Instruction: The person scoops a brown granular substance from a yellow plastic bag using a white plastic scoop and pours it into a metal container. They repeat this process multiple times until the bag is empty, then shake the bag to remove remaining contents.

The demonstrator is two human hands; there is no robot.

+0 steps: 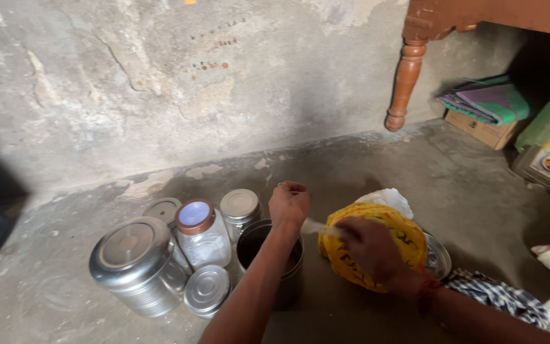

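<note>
While the left hand [289, 202] hung closed in a pinch just above the open steel pot [268, 251], what it held was too small to tell, and the right hand [372, 248] gripped the yellow bag [377, 245] right of that pot. Keeping the pinch centred over the pot's mouth and the bag steady would have served best. Left of the pot stood a lidded glass jar [202, 236] and a big steel canister [138, 264], all on the floor [364, 165]
</note>
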